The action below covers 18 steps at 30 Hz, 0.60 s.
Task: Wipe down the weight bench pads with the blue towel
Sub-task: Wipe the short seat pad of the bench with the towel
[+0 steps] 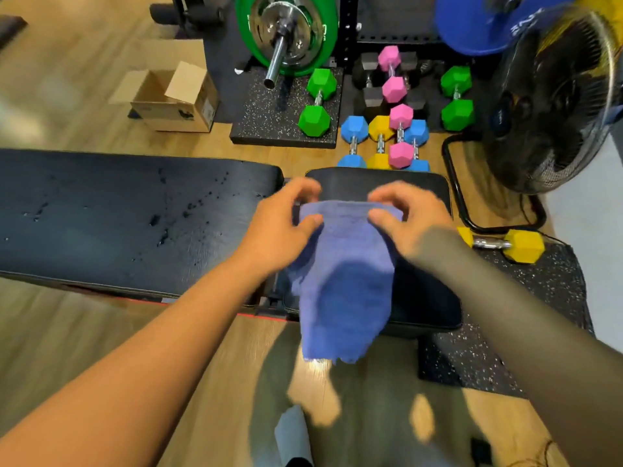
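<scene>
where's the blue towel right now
In the head view, the blue towel hangs centre frame, pinched along its top edge by the left hand and right hand, above the short seat pad.

Bare forearms, no sleeves

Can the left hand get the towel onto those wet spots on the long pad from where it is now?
Probably yes. The left hand grips the towel at its top edge, right beside the long pad. Nothing lies on the pad between hand and droplets. The right hand also grips the towel and must let go or follow.
</scene>
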Tool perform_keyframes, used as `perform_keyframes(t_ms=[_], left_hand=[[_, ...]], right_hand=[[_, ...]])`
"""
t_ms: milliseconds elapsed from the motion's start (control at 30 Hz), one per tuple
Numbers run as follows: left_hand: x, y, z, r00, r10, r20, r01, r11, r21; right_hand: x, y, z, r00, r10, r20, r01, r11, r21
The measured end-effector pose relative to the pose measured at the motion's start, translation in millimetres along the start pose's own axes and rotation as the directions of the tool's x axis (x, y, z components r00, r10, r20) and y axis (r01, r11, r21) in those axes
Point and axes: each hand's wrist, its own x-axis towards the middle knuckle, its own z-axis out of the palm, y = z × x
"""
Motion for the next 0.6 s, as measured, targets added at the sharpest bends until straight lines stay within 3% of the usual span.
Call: perform_keyframes(t_ms=[100, 133, 233, 300, 433, 600], left_hand=[[-5, -23, 37, 1.000, 0.007, 0.004, -0.008, 0.959, 0.282], [-19, -29, 56, 0.997, 0.055, 0.050, -0.069, 0.941, 0.330], [-65, -49, 113, 0.953, 0.044, 0.298, -0.157, 0.917, 0.367], [-77, -69, 137, 0.943, -0.007, 0.334, -0.160, 0.868, 0.469], [-42, -90, 142, 0.962, 0.050, 0.268, -0.182, 0.849, 0.495], [72, -114, 128, 0.957, 0.045, 0.286, -0.200, 0.818, 0.540]], right_hand=[[11, 17, 28, 0.977, 0.042, -0.211, -0.095, 0.964, -0.246], [1, 23, 45, 0.976, 0.030, -0.218, -0.092, 0.956, -0.280], [-43, 51, 108, 0.996, -0.036, 0.078, 0.069, 0.873, -0.483], [-51, 73, 129, 0.968, -0.026, 0.250, 0.177, 0.775, -0.607], [-7, 85, 125, 0.973, -0.063, 0.222, 0.200, 0.715, -0.670], [109, 96, 123, 0.984, -0.085, 0.160, 0.171, 0.727, -0.665]])
